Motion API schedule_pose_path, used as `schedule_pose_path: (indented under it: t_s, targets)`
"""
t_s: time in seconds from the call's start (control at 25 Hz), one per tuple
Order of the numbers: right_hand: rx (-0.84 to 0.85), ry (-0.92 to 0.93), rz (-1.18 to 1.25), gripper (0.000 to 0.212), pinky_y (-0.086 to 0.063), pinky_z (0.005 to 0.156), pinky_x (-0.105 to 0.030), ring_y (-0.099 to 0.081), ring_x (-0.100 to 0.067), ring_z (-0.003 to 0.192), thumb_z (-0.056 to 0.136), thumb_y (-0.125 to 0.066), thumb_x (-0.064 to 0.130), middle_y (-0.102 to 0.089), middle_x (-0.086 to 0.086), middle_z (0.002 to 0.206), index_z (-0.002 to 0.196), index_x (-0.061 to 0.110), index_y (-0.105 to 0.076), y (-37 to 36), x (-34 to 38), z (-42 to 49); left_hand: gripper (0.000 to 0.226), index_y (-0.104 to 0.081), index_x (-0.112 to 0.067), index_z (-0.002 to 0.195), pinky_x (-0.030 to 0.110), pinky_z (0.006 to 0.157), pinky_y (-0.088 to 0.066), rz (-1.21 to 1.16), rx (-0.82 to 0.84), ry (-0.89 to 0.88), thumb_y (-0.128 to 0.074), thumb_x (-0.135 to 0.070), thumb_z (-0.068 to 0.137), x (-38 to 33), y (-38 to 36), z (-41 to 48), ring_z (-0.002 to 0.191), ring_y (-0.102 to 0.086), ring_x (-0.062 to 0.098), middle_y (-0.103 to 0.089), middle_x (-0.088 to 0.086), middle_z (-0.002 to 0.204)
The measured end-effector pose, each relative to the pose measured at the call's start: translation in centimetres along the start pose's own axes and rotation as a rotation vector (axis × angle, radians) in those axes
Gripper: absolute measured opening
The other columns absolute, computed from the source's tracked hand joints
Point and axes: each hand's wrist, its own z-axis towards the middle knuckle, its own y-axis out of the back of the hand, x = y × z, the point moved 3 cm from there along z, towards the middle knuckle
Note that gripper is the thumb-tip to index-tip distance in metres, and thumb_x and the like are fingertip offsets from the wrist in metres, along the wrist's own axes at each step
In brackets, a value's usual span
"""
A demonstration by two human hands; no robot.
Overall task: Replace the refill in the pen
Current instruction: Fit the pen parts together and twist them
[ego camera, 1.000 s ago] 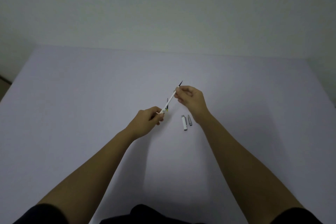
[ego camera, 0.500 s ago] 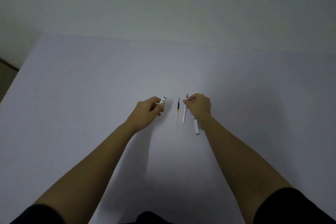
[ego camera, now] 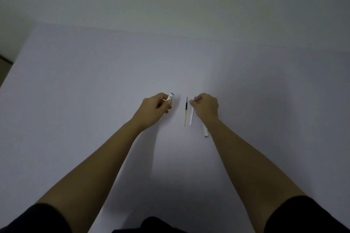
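Fingers (ego camera: 191, 101) of right hand (ego camera: 205, 107) pinch white refill (ego camera: 191, 117), tip end, near worktop (ego camera: 94, 100); left hand (ego camera: 156, 107) clenched on barrel (ego camera: 170, 97). Other refill (ego camera: 185, 111) just beside (don't mix them). Lay it parallel, release flat.

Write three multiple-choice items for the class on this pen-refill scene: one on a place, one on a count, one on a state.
1. Where does the thin refill with the dark and yellow bands lie?
A. between the two hands
B. left of the left hand
C. on the forearm

2. How many thin refills show?
A. one
B. two
C. four

3. What is the left hand doing?
A. lying flat and open
B. closed around the white pen barrel
C. out of view

Answers: 1 A, it lies on the pale table between the hands. 2 B, the banded one plus the plain white refill at the right hand. 3 B, fingers curl around the barrel.
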Motion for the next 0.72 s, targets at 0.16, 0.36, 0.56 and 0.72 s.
schedule_pose_path:
  t_s: [0.16, 0.36, 0.56, 0.72]
  targets:
    - [0.046, 0.087, -0.068, 0.020, -0.042, 0.065, -0.024, -0.065, -0.028, 0.083, 0.080, -0.070, 0.020, -0.070, -0.015, 0.089, 0.086, 0.002, -0.065, -0.6, 1.5, -0.6, 0.015, -0.059, -0.025, 0.098, 0.018, 0.061, -0.044, -0.008, -0.013, -0.007, -0.048, -0.035, 0.093, -0.3, 0.2, -0.2, 0.081, -0.068, 0.004, -0.071, -0.007, 0.088]
    - [0.092, 0.088, -0.278, 0.013, -0.041, 0.061, -0.026, -0.066, -0.030, 0.087, 0.084, -0.063, 0.010, -0.070, -0.018, 0.093, 0.087, -0.003, -0.064, -1.8, 3.0, -0.7, 0.016, -0.059, -0.024, 0.099, 0.017, 0.061, -0.044, -0.006, -0.045, -0.002, -0.048, -0.035, 0.093, 0.0, 1.5, -0.5, 0.081, -0.068, 0.005, -0.070, -0.006, 0.088]
    - [0.087, -0.019, -0.190, 0.016, -0.042, 0.065, -0.024, -0.067, -0.029, 0.092, 0.084, -0.062, 0.007, -0.071, -0.018, 0.100, 0.096, -0.002, -0.067, -2.1, 3.6, -0.5, 0.015, -0.059, -0.024, 0.097, 0.018, 0.061, -0.044, -0.008, -0.077, 0.030, -0.049, -0.034, 0.093, 1.0, 2.7, -0.8, 0.080, -0.068, 0.005, -0.071, -0.006, 0.088]
    - [0.092, -0.101, 0.105, 0.027, -0.049, 0.084, -0.027, -0.066, -0.030, 0.100, 0.081, -0.067, 0.015, -0.071, -0.015, 0.104, 0.105, 0.003, -0.068, -1.5, 4.7, -0.6, 0.015, -0.060, -0.024, 0.097, 0.018, 0.062, -0.045, 0.021, -0.079, 0.030, -0.049, -0.034, 0.093, 1.3, 2.7, -0.8, 0.078, -0.067, 0.002, -0.070, -0.007, 0.086]
